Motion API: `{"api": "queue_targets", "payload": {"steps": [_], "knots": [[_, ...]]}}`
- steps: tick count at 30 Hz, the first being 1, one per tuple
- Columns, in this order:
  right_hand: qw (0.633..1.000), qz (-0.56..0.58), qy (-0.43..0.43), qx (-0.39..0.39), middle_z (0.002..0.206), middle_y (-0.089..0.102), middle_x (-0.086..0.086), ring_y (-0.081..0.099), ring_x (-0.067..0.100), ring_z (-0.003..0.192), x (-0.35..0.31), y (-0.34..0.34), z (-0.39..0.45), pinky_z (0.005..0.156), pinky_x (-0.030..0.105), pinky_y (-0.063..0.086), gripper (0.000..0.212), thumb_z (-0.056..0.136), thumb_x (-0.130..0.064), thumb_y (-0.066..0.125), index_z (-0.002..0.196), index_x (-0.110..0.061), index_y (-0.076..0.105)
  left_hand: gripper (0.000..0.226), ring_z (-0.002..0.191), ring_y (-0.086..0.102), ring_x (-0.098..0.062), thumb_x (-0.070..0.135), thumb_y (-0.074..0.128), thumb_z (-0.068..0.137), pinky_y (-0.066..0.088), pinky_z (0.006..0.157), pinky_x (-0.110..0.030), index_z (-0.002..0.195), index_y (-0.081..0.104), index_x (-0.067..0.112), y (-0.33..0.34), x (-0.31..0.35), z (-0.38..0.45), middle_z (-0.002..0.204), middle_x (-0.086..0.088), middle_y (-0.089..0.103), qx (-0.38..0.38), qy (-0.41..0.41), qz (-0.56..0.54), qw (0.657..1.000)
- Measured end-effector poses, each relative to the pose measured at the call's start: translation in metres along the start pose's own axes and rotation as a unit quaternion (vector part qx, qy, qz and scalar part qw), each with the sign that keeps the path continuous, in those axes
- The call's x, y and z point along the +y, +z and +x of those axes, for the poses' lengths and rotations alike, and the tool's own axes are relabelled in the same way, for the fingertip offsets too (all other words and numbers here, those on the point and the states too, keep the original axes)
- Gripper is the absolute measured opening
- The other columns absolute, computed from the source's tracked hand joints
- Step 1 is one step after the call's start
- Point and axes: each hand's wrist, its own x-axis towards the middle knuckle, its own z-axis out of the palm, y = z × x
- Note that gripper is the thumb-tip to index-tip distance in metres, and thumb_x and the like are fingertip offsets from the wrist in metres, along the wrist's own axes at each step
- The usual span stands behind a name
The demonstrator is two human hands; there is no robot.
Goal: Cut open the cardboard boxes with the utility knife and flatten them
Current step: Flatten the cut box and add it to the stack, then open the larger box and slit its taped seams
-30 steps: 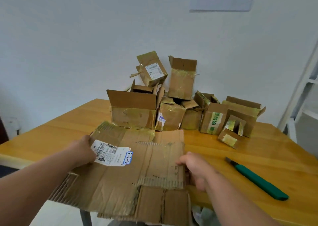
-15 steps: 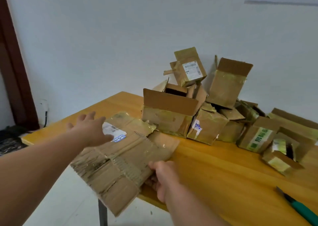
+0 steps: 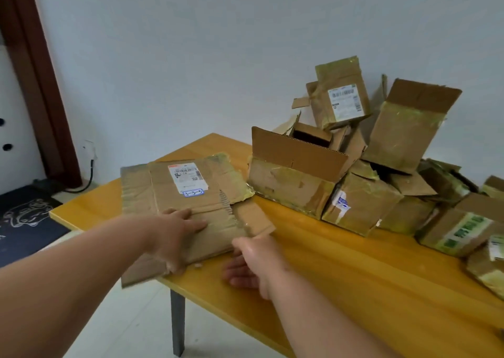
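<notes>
A dark doormat (image 3: 24,221) lies on the floor at far left, below a brown door frame (image 3: 35,71). On the near left corner of the yellow wooden table (image 3: 341,276) a flattened cardboard box (image 3: 185,210) lies label (image 3: 188,177) up, its near edge overhanging. The left hand (image 3: 174,232) presses on it with fingers straight and slightly apart. The right hand (image 3: 253,265) rests just beside it on the tabletop, fingers relaxed and holding nothing. A pile of uncut cardboard boxes (image 3: 368,172) stands at the right.

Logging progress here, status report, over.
Left hand pressing flattened box on table corner. Right hand open at its near edge. Uncut boxes piled right. Knife out of view.
</notes>
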Motion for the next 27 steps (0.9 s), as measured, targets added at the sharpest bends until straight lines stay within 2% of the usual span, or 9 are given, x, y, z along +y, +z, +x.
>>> {"api": "queue_targets", "payload": {"steps": [3,7,10,13,15,18,22,25,27], "knots": [[0.966,-0.188,-0.132,0.121,0.083,0.071,0.006,0.070,0.022,0.073,-0.008,-0.018,0.011,0.064,0.037,0.059,0.015,0.097,-0.017,0.048,0.092,-0.015,0.062,0.091,0.148,-0.002,-0.033,0.029,0.065,0.086,0.020,0.115,-0.057,0.153,0.005,0.042,-0.007,-0.004,0.006,0.162,0.007,-0.003,0.035,-0.021,0.033,0.999],[0.924,-0.250,-0.220,0.187,0.087,0.067,0.000,0.066,0.020,0.079,-0.020,-0.032,0.020,0.068,0.037,0.059,0.019,0.099,-0.016,0.046,0.088,-0.020,0.061,0.069,0.138,0.020,-0.028,0.027,0.054,0.091,0.034,0.110,-0.046,0.146,0.020,0.050,-0.004,-0.020,0.021,0.153,0.003,0.020,0.168,-0.104,0.054,0.979],[0.905,-0.302,-0.244,0.173,0.103,0.066,-0.004,0.064,0.015,0.086,-0.018,-0.034,0.028,0.067,0.028,0.056,0.018,0.100,-0.016,0.048,0.109,-0.022,0.063,0.070,0.131,0.032,-0.025,0.022,0.049,0.093,0.042,0.099,-0.037,0.149,0.013,0.046,0.005,-0.029,0.034,0.142,0.002,0.032,0.205,-0.125,0.019,0.971],[0.870,-0.380,-0.284,0.136,0.133,0.054,-0.005,0.056,0.013,0.114,-0.012,-0.026,0.038,0.093,0.030,0.052,0.036,0.101,-0.020,0.050,0.137,-0.025,0.053,0.075,0.129,0.040,-0.026,0.016,0.050,0.091,0.047,0.095,-0.036,0.151,0.010,0.037,0.006,-0.032,0.049,0.144,0.000,0.036,0.222,-0.123,-0.040,0.966],[0.843,-0.438,-0.295,0.100,0.148,0.041,-0.006,0.042,0.015,0.133,-0.011,-0.019,0.046,0.110,0.036,0.041,0.048,0.101,-0.025,0.050,0.148,-0.029,0.040,0.078,0.135,0.036,-0.030,0.014,0.052,0.088,0.040,0.107,-0.043,0.151,0.011,0.033,0.002,-0.032,0.062,0.152,-0.002,0.031,0.206,-0.120,-0.104,0.965],[0.810,-0.516,-0.274,0.052,0.159,0.028,-0.006,0.025,0.019,0.144,-0.014,-0.010,0.057,0.117,0.040,0.025,0.056,0.101,-0.034,0.047,0.154,-0.032,0.028,0.065,0.145,0.016,-0.031,0.033,0.043,0.091,0.012,0.118,-0.054,0.148,0.014,0.044,-0.005,-0.034,0.075,0.157,0.001,0.020,0.156,-0.104,-0.150,0.971],[0.807,-0.515,-0.277,0.078,0.155,0.036,-0.006,0.028,0.018,0.143,-0.027,-0.013,0.066,0.117,0.042,0.021,0.051,0.102,-0.035,0.045,0.151,-0.030,0.034,0.053,0.149,-0.004,-0.029,0.051,0.020,0.097,-0.007,0.115,-0.061,0.149,0.014,0.047,-0.014,-0.032,0.086,0.163,0.003,0.003,0.124,-0.103,-0.116,0.980],[0.790,-0.492,-0.335,0.149,0.146,0.043,-0.007,0.033,0.017,0.136,-0.038,-0.026,0.065,0.113,0.040,0.022,0.044,0.100,-0.029,0.047,0.144,-0.029,0.046,0.064,0.149,0.001,-0.026,0.070,0.017,0.091,0.005,0.115,-0.058,0.148,0.029,0.041,-0.028,-0.020,0.088,0.162,0.005,0.005,0.145,-0.118,-0.073,0.980],[0.748,-0.467,-0.412,0.230,0.136,0.049,-0.003,0.040,0.021,0.129,-0.048,-0.034,0.060,0.111,0.044,0.028,0.038,0.092,-0.020,0.057,0.129,-0.026,0.060,0.061,0.142,0.016,-0.024,0.068,0.028,0.090,0.019,0.110,-0.050,0.144,0.035,0.039,-0.032,-0.010,0.089,0.155,0.002,0.019,0.176,-0.125,-0.055,0.975]]}}
